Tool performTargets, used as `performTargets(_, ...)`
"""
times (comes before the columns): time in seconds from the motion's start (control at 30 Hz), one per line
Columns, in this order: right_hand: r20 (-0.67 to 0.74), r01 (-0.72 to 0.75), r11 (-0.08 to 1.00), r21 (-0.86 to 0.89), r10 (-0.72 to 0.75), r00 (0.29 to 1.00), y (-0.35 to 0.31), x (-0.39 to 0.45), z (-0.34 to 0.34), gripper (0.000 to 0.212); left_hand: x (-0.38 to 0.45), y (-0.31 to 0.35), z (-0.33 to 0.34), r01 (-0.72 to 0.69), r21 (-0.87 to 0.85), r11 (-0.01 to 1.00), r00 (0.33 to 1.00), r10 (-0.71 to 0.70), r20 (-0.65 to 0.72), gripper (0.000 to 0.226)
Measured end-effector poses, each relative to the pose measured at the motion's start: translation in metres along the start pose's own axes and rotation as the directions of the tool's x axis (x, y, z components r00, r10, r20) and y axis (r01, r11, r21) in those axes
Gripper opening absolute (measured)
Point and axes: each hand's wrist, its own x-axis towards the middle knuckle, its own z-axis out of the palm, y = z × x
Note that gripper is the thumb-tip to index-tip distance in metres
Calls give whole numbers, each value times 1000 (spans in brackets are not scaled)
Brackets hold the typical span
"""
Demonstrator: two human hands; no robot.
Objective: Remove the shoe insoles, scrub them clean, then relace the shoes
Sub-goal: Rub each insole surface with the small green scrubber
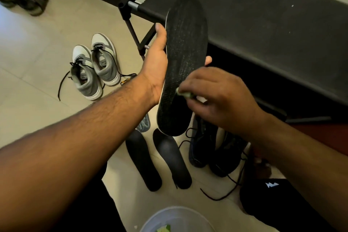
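Currently the left hand (157, 62) grips a long black foam insole (183, 66) upright in mid-air; the right hand (216, 96) pinches a small green scrubber (185, 94) against it. Two black insoles (143, 160) lie on the tiled floor (37, 84); both dark shoes (203, 143) remain unlaced.

Matt black insole (185, 62), its surface looking rough and flecked.
Floor tiles (37, 58) are shining glossy; grey shoes (95, 66) are showing soft cloth uppers with smooth white soles.
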Motion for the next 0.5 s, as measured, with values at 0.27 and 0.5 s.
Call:
performTargets(0.27, -194, -223, 972, -78, 204, 959, 27, 7, -17, 13, -2, -14, 9, 75, 45, 996, 984, -81, 156, 87)
performTargets(0.5, 89, 68, 991, 116, -79, 993, -18, 2, -2, 18, 5, -3, -3, 8, 61, 998, 999, -11, 50, 85)
